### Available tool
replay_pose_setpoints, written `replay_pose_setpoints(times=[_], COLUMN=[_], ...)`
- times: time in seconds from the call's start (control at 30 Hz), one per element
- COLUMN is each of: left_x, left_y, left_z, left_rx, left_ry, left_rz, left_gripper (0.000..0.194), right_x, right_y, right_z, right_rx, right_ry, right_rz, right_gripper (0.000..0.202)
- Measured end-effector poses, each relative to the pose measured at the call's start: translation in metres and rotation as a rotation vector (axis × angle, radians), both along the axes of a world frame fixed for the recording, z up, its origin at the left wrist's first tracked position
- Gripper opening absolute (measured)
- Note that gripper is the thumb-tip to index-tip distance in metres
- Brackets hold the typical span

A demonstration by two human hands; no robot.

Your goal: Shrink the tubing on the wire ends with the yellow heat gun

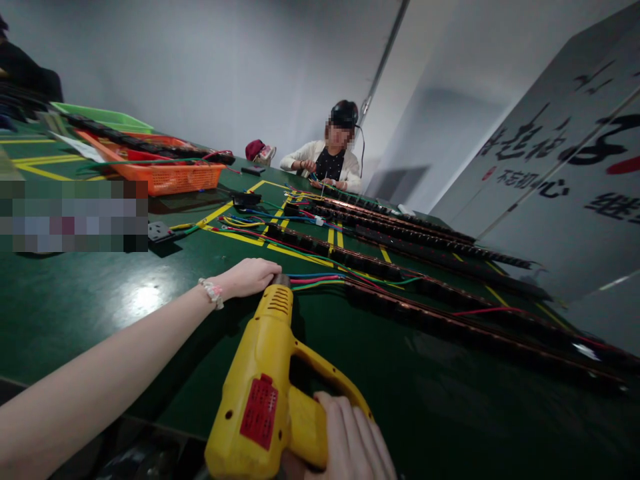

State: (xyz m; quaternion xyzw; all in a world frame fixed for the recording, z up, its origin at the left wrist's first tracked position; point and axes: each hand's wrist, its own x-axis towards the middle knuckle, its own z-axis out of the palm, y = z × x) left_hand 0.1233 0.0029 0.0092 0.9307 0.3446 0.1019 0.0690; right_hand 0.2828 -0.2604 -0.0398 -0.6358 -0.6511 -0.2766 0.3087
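Note:
My right hand is wrapped round the handle of a yellow heat gun with a red label on its side. The gun's metal nozzle points away from me, over the table. My left hand, with a beaded band on the wrist, is closed just left of the nozzle. Blue, red and green wires run from the end of a long black strip with copper conductors towards that hand. The nozzle hides where fingers and wire ends meet.
More long strips lie side by side on the green table, marked with yellow tape. A power socket is to the left. Beyond it stand an orange basket and a green one. Another person handles wires across the table.

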Motion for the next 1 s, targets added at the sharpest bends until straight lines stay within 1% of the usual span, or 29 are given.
replay_pose_setpoints(times=[0.13,0.2,0.27,0.33,0.43,0.5,0.67,0.83,1.0], left_x=[-0.003,-0.005,-0.006,-0.006,-0.007,-0.008,-0.011,-0.011,-0.011], left_y=[-0.004,-0.007,-0.01,-0.014,-0.02,-0.024,-0.029,-0.029,-0.03], left_z=[0.0,-0.001,-0.004,-0.008,-0.014,-0.016,-0.016,-0.016,-0.018], left_rx=[-0.001,0.005,0.001,-0.005,0.021,0.048,0.07,0.097,0.094], left_ry=[-0.048,-0.083,-0.119,-0.151,-0.19,-0.192,-0.163,-0.115,-0.116], left_rz=[0.005,0.026,0.059,0.09,0.156,0.177,0.14,0.188,0.212], left_gripper=[0.024,0.024,0.024,0.023,0.02,0.019,0.027,0.031,0.033], right_x=[0.003,0.004,0.005,0.004,0.001,-0.001,-0.002,-0.002,-0.003], right_y=[-0.002,-0.004,-0.005,-0.007,-0.009,-0.01,-0.01,-0.009,-0.008], right_z=[0.003,0.01,0.019,0.028,0.036,0.038,0.037,0.037,0.034], right_rx=[-0.073,-0.143,-0.216,-0.294,-0.336,-0.356,-0.35,-0.333,-0.33], right_ry=[0.003,0.016,0.023,0.066,0.105,0.125,0.15,0.156,0.148], right_rz=[-0.005,0.029,0.105,0.137,0.13,0.13,0.137,0.145,0.148], right_gripper=[0.064,0.061,0.055,0.05,0.044,0.043,0.044,0.045,0.049])
